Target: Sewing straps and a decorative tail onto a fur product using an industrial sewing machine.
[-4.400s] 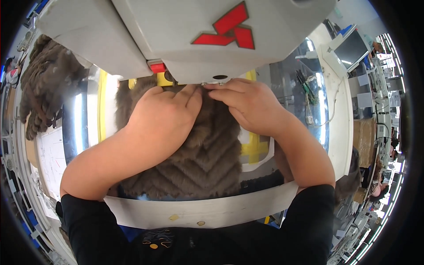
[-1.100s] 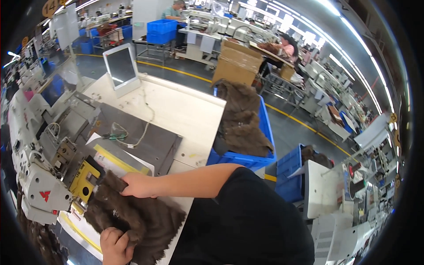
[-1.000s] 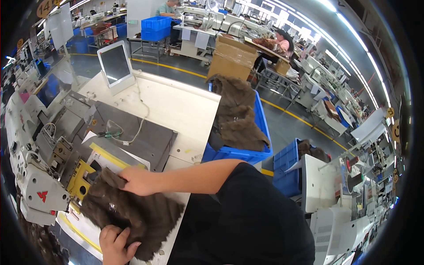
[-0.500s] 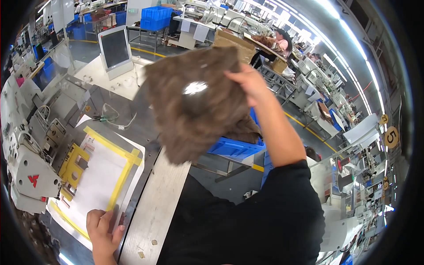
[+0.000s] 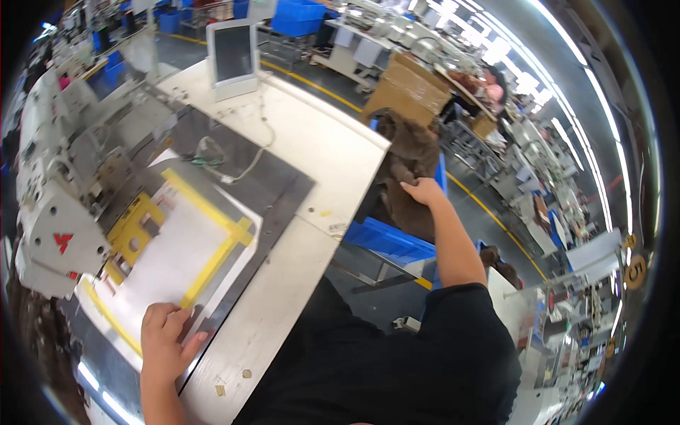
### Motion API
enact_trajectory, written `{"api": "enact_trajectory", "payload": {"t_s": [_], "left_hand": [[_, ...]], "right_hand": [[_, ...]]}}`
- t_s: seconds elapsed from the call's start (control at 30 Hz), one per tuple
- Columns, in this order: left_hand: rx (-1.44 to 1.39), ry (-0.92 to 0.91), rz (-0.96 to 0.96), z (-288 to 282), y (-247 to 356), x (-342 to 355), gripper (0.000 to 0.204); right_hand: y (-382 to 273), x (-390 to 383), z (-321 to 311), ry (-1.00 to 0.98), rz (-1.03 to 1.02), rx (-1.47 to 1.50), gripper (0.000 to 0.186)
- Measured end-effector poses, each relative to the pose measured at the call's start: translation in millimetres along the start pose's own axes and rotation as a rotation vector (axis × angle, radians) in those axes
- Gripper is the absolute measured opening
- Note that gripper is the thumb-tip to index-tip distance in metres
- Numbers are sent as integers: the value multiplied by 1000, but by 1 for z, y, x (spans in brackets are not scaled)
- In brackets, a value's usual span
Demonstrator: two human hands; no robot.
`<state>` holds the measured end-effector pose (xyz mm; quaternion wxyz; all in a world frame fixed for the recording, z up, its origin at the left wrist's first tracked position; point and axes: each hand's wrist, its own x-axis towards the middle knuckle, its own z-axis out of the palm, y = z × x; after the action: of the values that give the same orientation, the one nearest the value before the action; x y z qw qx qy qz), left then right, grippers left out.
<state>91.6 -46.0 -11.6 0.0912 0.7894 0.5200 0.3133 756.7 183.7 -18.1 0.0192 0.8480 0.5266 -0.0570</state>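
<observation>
On white worktable (image 5: 333, 152) — factory hall

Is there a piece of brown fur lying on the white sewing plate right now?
No, the white plate lies bare; the brown fur is over at the blue bin.

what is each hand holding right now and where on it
The right hand rests on the brown furry fabric piled in the blue bin; an actual grip cannot be told. The left hand lies flat, holding nothing.
</observation>
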Motion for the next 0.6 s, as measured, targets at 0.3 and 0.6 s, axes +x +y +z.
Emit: {"api": "enact_trajectory", "payload": {"t_s": [0.3, 0.6], "left_hand": [[233, -142, -164, -14, -14, -11, 35], [687, -196, -1031, -151, -18, -159, 35]], "right_hand": [[-230, -82, -28, 268, -998, 223, 42], [-354, -165, 38, -204, -1424, 373, 36]]}}
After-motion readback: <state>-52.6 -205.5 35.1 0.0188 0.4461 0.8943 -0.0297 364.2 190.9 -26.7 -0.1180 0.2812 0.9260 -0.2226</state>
